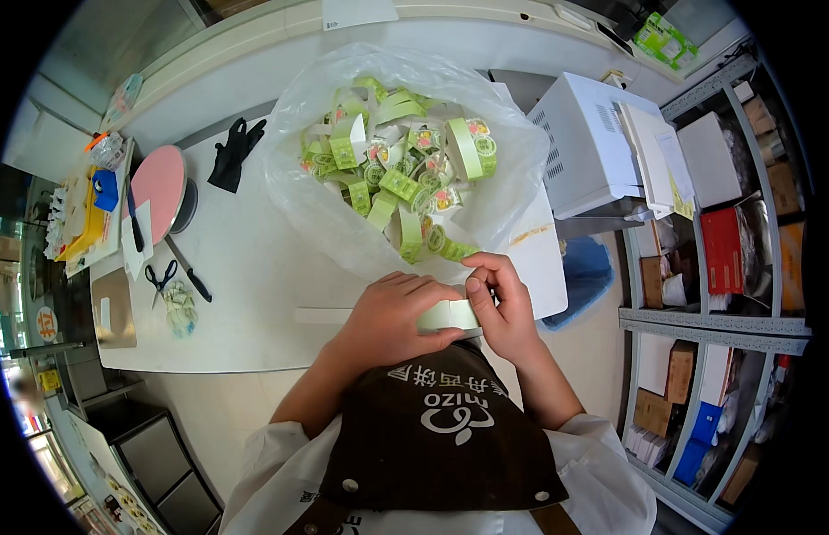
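Two-handed grip at the near edge of a white table [245, 294]. Left hand [392, 314] grasps a pale green paper piece [450, 315], its fingers over the far side and its thumb along the near side; a crease crosses the piece near its middle. Right hand [504, 312] meets the other end with thumb and bent fingers; whether it pinches the paper cannot be told. The piece thus lies between the hands, above a brown apron [441, 455].

Directly beyond the grip, a translucent plastic bag [517, 183] lies open, filled with a heap of green-and-white printed paper pieces [401, 185], some bent into loops. Just left of the grip, a narrow white strip [321, 316] lies along the table. Farther left are a crumpled pale bundle [181, 310], scissors [162, 276] and a black-handled knife [199, 283]. Beyond these, toward the far left, stand a pink round disc [159, 183] and black gloves [232, 158]. Right of the grip, off the table, is a blue bin [586, 276].
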`<state>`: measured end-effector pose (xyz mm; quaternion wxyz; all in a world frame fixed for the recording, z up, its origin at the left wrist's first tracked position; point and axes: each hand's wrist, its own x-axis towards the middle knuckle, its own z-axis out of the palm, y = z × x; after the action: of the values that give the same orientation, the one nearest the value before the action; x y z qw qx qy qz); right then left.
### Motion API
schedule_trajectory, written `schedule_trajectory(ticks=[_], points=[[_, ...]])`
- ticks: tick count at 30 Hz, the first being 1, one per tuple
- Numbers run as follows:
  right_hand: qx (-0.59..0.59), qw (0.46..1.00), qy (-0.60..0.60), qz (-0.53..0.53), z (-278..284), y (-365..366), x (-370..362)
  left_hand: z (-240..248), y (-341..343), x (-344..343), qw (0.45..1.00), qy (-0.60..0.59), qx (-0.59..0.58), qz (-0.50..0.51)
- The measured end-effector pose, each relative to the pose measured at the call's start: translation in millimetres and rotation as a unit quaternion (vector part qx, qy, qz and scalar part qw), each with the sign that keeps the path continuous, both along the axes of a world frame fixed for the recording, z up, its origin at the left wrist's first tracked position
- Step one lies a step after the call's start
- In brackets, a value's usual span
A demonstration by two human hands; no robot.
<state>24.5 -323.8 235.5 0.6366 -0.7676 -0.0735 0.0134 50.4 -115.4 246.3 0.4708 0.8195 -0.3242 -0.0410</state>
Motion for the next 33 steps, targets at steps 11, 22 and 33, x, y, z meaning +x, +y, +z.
schedule_trajectory(ticks=[11, 22, 33], points=[[0.040, 0.982, 0.112, 0.144, 5.0, -59.5, 31.6, 6.9, -39.7, 2.4, 0.993, -0.089, 0.048, 0.059], [0.026, 0.947, 0.126, 0.296, 22.2, -87.0, 55.6, 37.3, -61.3, -10.6, 0.983, -0.074, 0.021, 0.164], [-0.094, 0.946, -0.125, 0.284, 25.7, -42.1, 35.7, 30.3, -30.6, -26.8, 0.978, -0.004, -0.107, 0.181]])
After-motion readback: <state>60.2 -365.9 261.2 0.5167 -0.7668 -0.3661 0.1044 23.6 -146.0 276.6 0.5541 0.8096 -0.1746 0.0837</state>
